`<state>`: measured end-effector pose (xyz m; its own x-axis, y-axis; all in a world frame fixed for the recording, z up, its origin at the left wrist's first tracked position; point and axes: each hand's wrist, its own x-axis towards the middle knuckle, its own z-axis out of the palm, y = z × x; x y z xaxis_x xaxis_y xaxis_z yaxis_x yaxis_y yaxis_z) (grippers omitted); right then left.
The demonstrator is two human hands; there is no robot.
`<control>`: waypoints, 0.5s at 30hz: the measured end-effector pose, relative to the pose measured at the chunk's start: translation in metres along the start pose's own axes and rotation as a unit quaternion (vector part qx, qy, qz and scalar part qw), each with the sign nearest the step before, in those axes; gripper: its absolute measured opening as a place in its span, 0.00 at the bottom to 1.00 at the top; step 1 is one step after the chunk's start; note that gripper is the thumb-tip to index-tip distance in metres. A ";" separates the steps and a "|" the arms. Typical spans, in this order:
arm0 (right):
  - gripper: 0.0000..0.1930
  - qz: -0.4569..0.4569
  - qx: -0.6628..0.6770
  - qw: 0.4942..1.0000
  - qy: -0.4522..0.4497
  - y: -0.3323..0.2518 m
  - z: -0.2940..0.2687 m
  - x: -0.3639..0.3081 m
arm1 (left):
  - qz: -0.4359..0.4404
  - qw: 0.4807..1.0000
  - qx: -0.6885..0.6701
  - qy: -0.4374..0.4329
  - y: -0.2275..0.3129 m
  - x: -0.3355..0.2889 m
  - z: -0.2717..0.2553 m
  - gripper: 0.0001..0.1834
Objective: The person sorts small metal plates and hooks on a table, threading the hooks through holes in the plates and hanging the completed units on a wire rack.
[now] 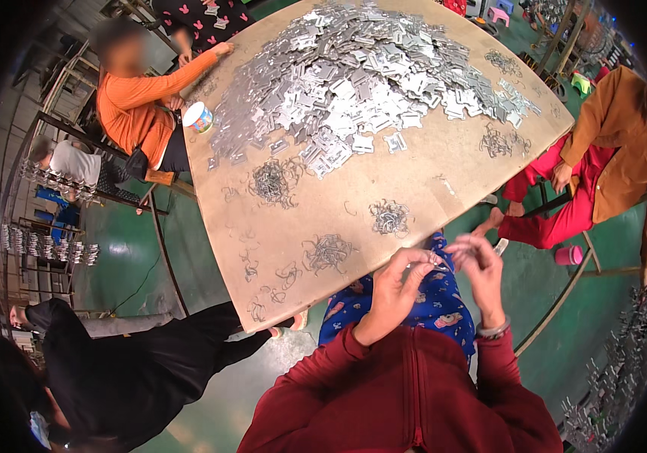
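Observation:
In front of my lap, just off the table's near edge, my left hand [390, 293] pinches a small shiny metal piece [440, 266] between thumb and fingertips. My right hand [483, 278] is close beside it on the right, fingers bent together and slightly blurred; whatever they hold is too small to make out. Nearest to my hands on the table [444, 170] lies a small pile of thin bent wire hooks [390, 217]. Another hook pile [328, 253] lies to its left. Farther off, a big heap of flat silver metal plates [354, 94] covers the table's middle.
A person in orange [138, 98] sits at the table's left side near a white and blue tub [198, 117]. Someone in a brown jacket [625, 143] sits to the right. A person in black [135, 355] is at lower left. Racks of metal parts [625, 370] stand lower right.

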<state>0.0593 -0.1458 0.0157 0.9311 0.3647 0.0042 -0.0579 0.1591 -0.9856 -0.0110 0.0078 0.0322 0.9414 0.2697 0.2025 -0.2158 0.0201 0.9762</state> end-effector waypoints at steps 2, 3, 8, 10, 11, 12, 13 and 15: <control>0.11 0.040 -0.084 0.995 -0.036 -0.011 -0.006 0.034 | 0.012 1.000 -0.007 0.000 -0.003 0.001 0.002 0.02; 0.12 0.024 -0.133 0.989 -0.055 -0.008 -0.001 0.055 | 0.021 1.000 -0.012 -0.001 -0.002 0.001 0.001 0.02; 0.18 -0.140 -0.291 0.934 -0.155 0.066 0.050 0.189 | 0.046 0.999 0.012 -0.011 -0.003 -0.001 -0.003 0.03; 0.20 -0.127 -0.421 0.888 -0.134 0.081 0.079 0.225 | 0.059 0.998 0.024 -0.008 -0.004 -0.006 -0.005 0.03; 0.20 -0.130 -0.417 0.889 -0.138 0.087 0.088 0.234 | 0.060 0.998 0.033 -0.014 -0.002 -0.007 -0.006 0.03; 0.20 -0.150 -0.484 0.857 -0.087 0.092 0.096 0.241 | 0.061 0.997 0.041 -0.022 -0.001 -0.009 -0.006 0.03; 0.21 -0.171 -0.546 0.819 -0.039 0.092 0.108 0.246 | 0.033 0.999 0.020 -0.028 0.001 -0.012 -0.008 0.03; 0.20 -0.147 -0.528 0.835 -0.055 0.089 0.112 0.249 | 0.043 0.999 0.013 -0.014 0.001 -0.011 -0.008 0.03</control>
<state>0.2456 0.0614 -0.0522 0.8076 0.5429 0.2304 0.5705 -0.6200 -0.5387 -0.0240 0.0126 0.0307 0.9266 0.2420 0.2878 -0.2903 -0.0262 0.9566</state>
